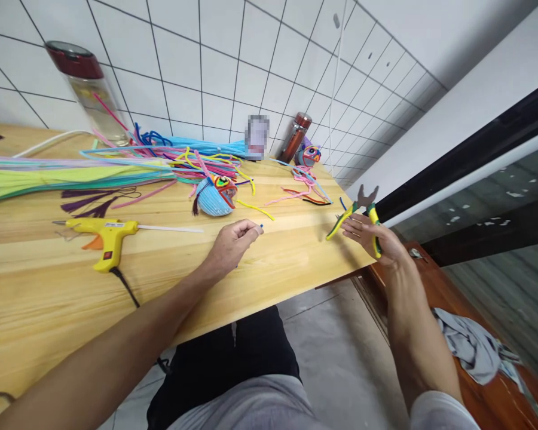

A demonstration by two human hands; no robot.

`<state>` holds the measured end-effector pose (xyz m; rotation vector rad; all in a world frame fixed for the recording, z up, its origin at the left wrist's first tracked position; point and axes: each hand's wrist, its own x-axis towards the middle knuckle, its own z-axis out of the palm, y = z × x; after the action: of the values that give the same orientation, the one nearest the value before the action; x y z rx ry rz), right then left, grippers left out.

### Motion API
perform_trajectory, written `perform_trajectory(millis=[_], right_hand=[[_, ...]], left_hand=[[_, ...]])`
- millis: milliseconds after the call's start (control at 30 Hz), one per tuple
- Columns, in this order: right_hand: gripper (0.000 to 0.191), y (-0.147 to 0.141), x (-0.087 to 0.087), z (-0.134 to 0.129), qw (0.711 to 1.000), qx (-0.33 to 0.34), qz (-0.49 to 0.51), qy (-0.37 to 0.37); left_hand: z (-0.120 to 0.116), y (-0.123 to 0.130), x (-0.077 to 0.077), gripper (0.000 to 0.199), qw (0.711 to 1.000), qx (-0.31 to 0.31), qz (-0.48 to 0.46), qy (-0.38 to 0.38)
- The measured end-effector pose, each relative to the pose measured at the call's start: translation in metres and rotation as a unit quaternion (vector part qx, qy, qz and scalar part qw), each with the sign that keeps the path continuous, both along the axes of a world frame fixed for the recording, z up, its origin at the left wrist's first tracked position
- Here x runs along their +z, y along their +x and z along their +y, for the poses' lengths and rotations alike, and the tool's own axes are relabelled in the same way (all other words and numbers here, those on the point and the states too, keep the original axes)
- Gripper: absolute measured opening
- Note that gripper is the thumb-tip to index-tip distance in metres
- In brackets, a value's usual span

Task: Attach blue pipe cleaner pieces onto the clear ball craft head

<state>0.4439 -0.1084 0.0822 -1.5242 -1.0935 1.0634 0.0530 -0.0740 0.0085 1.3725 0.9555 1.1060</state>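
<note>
My left hand point(234, 246) is closed in a pinch above the tabletop. A short blue pipe cleaner point(261, 226) peeks out at its fingertips, most of it hidden by the fingers. At the table's right edge, my right hand point(376, 237) holds cutting pliers point(366, 198) with yellow and green handles. The pliers' jaws and handles are spread apart, and the fingers are rather straight. Beyond my left hand sits a round light-blue pipe-cleaner figure point(214, 198) with a colourful eye and a purple tassel. A small dark-blue offcut point(342, 203) lies near the pliers.
A yellow glue gun point(112, 230) with a white stick lies on the left. Bundles of pipe cleaners point(72, 176) spread along the back. A glass bottle point(89, 89), a red-brown flask point(296, 137), a blurred phone-like object point(257, 137) and a second figure point(308, 154) stand by the tiled wall.
</note>
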Motion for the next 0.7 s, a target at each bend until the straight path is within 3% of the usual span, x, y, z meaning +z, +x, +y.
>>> perform_trajectory(millis=[200,300,467,700], right_hand=[[0.033,0.035,-0.006,-0.002,0.998,-0.055,0.003,0.002],[0.032,0.057,-0.011,0.004,0.989,-0.111,-0.095,-0.024],[0.034,0.088,-0.024,0.017,0.922,-0.198,-0.317,-0.099],[0.059,0.099,-0.050,0.036,0.838,-0.198,-0.482,-0.163]], left_hand=[[0.001,0.000,-0.001,0.032,1.000,0.012,0.003,-0.009],[0.002,-0.002,0.000,0.032,1.000,0.026,0.007,0.014],[0.006,-0.002,0.000,0.029,0.998,0.056,-0.017,0.022],[0.008,-0.002,-0.002,0.043,0.998,0.036,-0.039,-0.032]])
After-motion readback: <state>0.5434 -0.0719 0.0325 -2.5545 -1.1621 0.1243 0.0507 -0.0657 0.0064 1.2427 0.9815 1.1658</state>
